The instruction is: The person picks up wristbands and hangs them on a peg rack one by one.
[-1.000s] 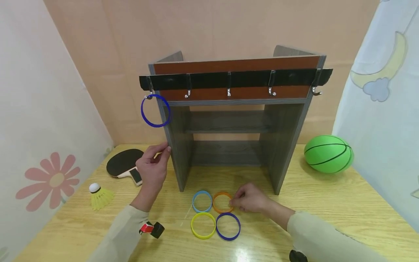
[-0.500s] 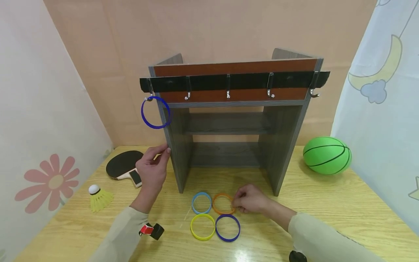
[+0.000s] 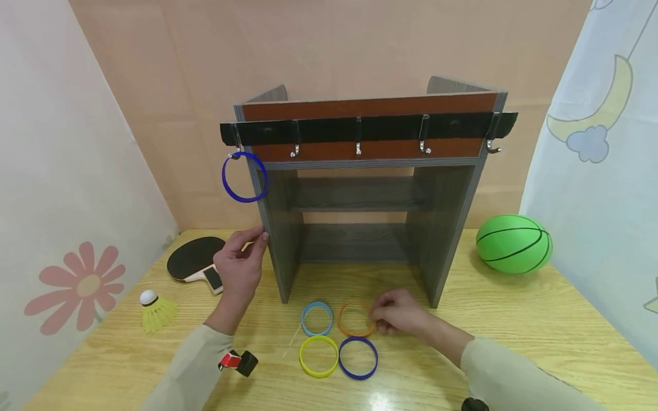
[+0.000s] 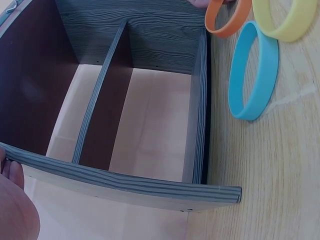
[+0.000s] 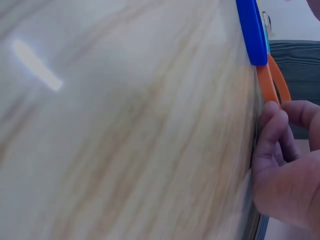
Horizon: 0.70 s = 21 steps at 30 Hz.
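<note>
My right hand (image 3: 401, 311) pinches the right rim of an orange wristband (image 5: 265, 82), thumb and fingertips meeting on it in the right wrist view. Close by on the table lie a light blue wristband (image 4: 274, 75), a yellow wristband (image 3: 319, 374) and a dark blue wristband (image 3: 358, 377). With thumb and fingers, my left hand (image 3: 239, 262) grips the front edge of the left side panel of a grey wooden shelf (image 3: 275, 251). Above that hand, another dark blue wristband (image 3: 224, 178) hangs from the leftmost hook of the black hook rail (image 3: 329, 130).
Several silver hooks line the rail across the shelf's front. A table tennis bat (image 3: 192, 257) and a yellow shuttlecock (image 3: 158, 313) lie left on the wooden table (image 3: 514, 325). At the right sits a green ball (image 3: 514, 244).
My right hand has shifted slightly right, and the orange wristband has moved with it, away from the light blue one. The left hand keeps its place on the panel.
</note>
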Each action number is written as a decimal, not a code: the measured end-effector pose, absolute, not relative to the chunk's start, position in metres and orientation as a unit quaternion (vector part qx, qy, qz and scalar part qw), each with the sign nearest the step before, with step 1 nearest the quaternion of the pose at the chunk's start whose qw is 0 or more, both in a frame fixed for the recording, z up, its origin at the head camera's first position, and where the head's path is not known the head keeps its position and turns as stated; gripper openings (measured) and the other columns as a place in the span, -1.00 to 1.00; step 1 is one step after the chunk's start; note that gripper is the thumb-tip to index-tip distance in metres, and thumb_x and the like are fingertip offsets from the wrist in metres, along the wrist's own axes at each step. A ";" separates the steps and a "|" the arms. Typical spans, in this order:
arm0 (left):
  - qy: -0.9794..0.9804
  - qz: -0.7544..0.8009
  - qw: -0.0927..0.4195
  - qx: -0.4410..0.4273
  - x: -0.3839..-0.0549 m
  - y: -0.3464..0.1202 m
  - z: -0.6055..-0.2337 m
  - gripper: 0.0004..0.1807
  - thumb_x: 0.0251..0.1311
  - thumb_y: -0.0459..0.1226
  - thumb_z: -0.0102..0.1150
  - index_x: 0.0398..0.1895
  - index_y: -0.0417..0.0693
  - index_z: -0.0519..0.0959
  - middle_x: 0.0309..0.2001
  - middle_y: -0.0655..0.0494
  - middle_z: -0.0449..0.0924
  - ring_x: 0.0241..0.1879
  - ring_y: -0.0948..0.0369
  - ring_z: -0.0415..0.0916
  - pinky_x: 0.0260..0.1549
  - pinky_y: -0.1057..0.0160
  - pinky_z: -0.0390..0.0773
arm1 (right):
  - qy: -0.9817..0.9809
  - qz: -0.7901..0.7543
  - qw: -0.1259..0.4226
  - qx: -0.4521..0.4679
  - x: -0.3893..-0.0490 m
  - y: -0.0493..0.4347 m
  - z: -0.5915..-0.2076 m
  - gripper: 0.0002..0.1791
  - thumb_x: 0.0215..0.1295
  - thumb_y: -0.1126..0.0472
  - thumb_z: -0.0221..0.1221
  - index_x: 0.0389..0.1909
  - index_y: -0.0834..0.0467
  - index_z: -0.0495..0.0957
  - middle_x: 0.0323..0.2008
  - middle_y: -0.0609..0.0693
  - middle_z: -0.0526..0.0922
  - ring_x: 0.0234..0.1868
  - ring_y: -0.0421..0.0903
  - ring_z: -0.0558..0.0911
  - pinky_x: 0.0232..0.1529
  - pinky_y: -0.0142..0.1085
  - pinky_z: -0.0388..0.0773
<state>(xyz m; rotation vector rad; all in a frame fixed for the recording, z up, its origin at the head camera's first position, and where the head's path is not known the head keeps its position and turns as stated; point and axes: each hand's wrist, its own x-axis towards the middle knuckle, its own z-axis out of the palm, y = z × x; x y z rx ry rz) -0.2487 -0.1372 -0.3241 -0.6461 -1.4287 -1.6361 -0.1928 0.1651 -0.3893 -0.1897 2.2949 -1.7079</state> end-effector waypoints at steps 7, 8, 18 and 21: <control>-0.569 -0.655 0.423 -0.261 -0.249 -0.137 -0.324 -0.85 -0.01 -0.68 0.22 -0.31 -0.56 0.60 -0.36 -0.07 0.62 -0.30 0.20 0.57 -0.24 0.28 0.63 | 0.762 -0.623 0.158 -0.077 -0.194 0.172 -0.390 -0.80 0.10 0.31 0.31 -0.39 0.35 0.50 -0.50 0.16 0.60 -0.48 -0.03 0.64 -0.41 -0.27 0.66; -0.568 -0.656 0.423 -0.262 -0.249 -0.137 -0.324 -0.84 -0.01 -0.68 0.21 -0.31 -0.57 0.60 -0.36 -0.08 0.62 -0.30 0.20 0.57 -0.24 0.28 0.63 | 0.758 -0.626 0.161 -0.081 -0.194 0.174 -0.389 -0.80 0.11 0.31 0.30 -0.39 0.35 0.50 -0.50 0.17 0.60 -0.47 -0.02 0.65 -0.39 -0.26 0.66; -0.570 -0.653 0.423 -0.263 -0.247 -0.137 -0.323 -0.84 -0.01 -0.69 0.21 -0.30 -0.57 0.60 -0.36 -0.10 0.62 -0.30 0.20 0.57 -0.24 0.28 0.63 | 0.737 -0.645 0.176 -0.100 -0.191 0.184 -0.380 -0.87 0.10 0.40 0.28 -0.40 0.36 0.52 -0.44 0.21 0.63 -0.35 0.10 0.67 -0.27 -0.16 0.66; -0.568 -0.656 0.422 -0.263 -0.247 -0.136 -0.323 -0.83 -0.01 -0.69 0.21 -0.29 -0.57 0.59 -0.36 -0.08 0.62 -0.29 0.20 0.57 -0.23 0.27 0.63 | 0.734 -0.649 0.172 -0.098 -0.190 0.186 -0.375 -0.90 0.09 0.42 0.28 -0.42 0.32 0.53 -0.41 0.22 0.64 -0.32 0.12 0.66 -0.22 -0.13 0.65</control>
